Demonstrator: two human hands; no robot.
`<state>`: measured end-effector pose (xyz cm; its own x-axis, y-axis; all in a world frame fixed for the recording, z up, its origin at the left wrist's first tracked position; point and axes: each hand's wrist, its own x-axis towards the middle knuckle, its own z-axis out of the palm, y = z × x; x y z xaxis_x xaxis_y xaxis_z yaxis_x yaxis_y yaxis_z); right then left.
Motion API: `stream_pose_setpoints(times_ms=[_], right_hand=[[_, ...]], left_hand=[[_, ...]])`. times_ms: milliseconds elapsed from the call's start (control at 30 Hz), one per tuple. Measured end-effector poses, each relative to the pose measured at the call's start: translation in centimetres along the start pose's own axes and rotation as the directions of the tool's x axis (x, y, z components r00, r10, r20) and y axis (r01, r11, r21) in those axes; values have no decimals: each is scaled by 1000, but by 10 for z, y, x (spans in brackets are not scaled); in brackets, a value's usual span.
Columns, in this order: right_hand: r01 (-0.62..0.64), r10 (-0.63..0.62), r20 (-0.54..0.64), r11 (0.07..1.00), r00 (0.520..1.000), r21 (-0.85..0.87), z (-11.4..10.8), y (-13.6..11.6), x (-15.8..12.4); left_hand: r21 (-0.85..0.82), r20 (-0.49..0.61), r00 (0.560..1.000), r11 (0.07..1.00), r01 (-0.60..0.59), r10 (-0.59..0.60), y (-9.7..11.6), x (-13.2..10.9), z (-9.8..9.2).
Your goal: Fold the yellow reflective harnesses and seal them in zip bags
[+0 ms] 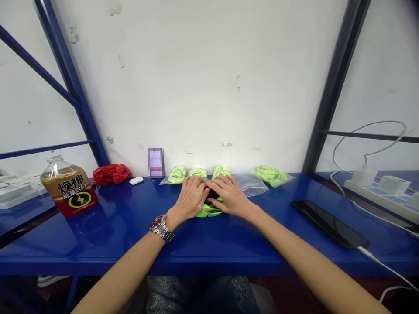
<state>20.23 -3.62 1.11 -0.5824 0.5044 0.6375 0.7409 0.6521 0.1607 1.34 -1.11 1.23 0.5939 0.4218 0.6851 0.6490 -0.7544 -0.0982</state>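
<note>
A neon yellow-green fabric bundle [209,212], which looks like a folded reflective vest, lies on the blue table in front of me. My left hand [191,198] grips it from the left, fingers curled over its top. From the right, my right hand [231,196] presses on the same bundle, its fingertips meeting those of the left. A dark patch shows between the two thumbs; I cannot tell what it is. Most of the bundle is hidden under the hands. Just behind them sit similar bundles, one [197,172] near the left fingers and another [221,170] near the right.
Bagged neon bundles lie at the left [177,174] and right [271,175], near a flat clear zip bag [252,185]. A propped phone [156,162], white case [136,180], red plastic bag [111,174] and drink bottle [70,187] stand left. A charging phone [329,223] and power strip [382,196] lie right.
</note>
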Motion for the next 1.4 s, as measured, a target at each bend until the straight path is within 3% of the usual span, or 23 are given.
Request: stream_pose_setpoints(times_ms=[133, 233, 300, 367, 433, 500, 600, 733, 800, 933, 1033, 1133, 1200, 1267, 1333, 1400], right_hand=[[-250, 244, 55, 943, 968, 221, 3, 17, -1], [-435, 470, 44, 774, 882, 460, 4, 32, -3], [-479, 605, 34, 593, 796, 647, 2, 40, -3], [-436, 732, 85, 305, 676, 846, -2, 47, -4], [-303, 807, 176, 4, 564, 953, -8, 55, -4], [-153, 844, 222, -168, 489, 974, -14, 63, -5], [9, 895, 208, -231, 395, 973, -21, 77, -8], [76, 932, 198, -231, 305, 970, -25, 99, -15], [62, 914, 212, -248, 345, 967, -29, 107, -21], [-19, 774, 246, -290, 584, 957, -43, 107, -28], [-67, 615, 252, -308, 747, 949, -53, 98, -30], [-286, 307, 371, -289, 876, 914, -57, 91, -32], [-454, 63, 471, -184, 880, 872, -56, 91, -34], [-530, -92, 524, -60, 847, 846, -55, 90, -35], [-541, -128, 543, 54, 830, 839, -54, 86, -34], [-518, -87, 540, 193, 837, 834, -53, 78, -31]], left_hand=[[-70, 89, 996, 997, 15, -8, 4, 1, 4], [-156, 114, 989, 982, 107, -89, 2, 1, 8], [-234, 104, 984, 958, 168, -147, -3, 0, 9], [-275, 135, 975, 939, 206, -174, -11, -3, 9], [-233, 198, 967, 951, 205, -160, -21, -5, 9], [-124, 249, 961, 980, 155, -121, -28, -7, 9], [89, 255, 962, 993, 80, -100, -33, -6, 7], [362, 139, 975, 925, 115, -175, -40, -1, -4], [449, 80, 977, 882, 143, -200, -49, 1, -10], [557, 34, 958, 801, 218, -284, -74, 8, -14], [563, 73, 897, 761, 324, -436, -90, 22, -9], [530, 132, 827, 744, 407, -547, -98, 42, -1], [517, 147, 812, 744, 423, -564, -98, 55, 4], [518, 130, 809, 735, 437, -573, -97, 70, 10], [507, 97, 782, 707, 494, -616, -94, 84, 15], [471, 107, 720, 673, 570, -685, -92, 99, 19]])
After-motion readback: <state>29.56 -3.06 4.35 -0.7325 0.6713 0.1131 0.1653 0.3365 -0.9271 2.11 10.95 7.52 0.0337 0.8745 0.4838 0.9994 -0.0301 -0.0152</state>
